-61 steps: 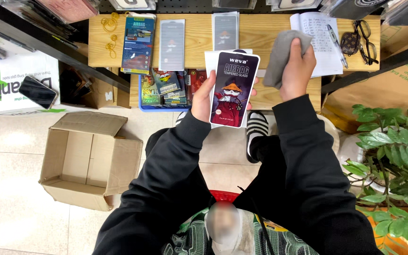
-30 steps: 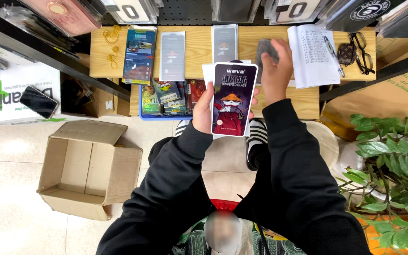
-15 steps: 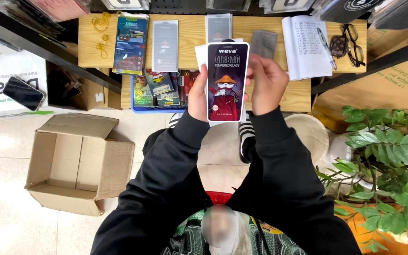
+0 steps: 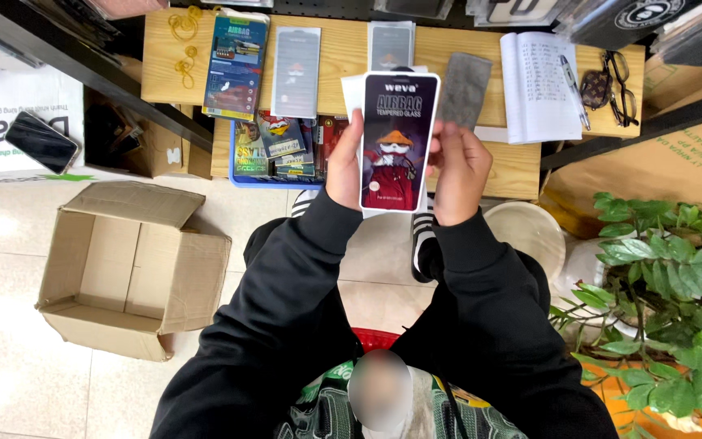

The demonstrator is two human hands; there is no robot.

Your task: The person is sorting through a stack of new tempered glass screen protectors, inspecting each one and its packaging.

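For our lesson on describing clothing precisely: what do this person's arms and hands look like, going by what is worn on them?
Both arms are covered by long black sleeves of soft, sweatshirt-like fabric, plain and unmarked, ending in ribbed cuffs at the wrists. The left hand and the right hand are bare: no gloves, and no rings, watch or bracelet show in this view.

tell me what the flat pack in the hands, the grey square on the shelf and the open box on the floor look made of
Flat pack: glossy printed card or plastic, going by the sheen; which one is unclear. Grey square: soft cloth, matte and slightly fuzzy. Open box: plain brown corrugated cardboard, flaps creased. Shelf: pale wood, grain visible.
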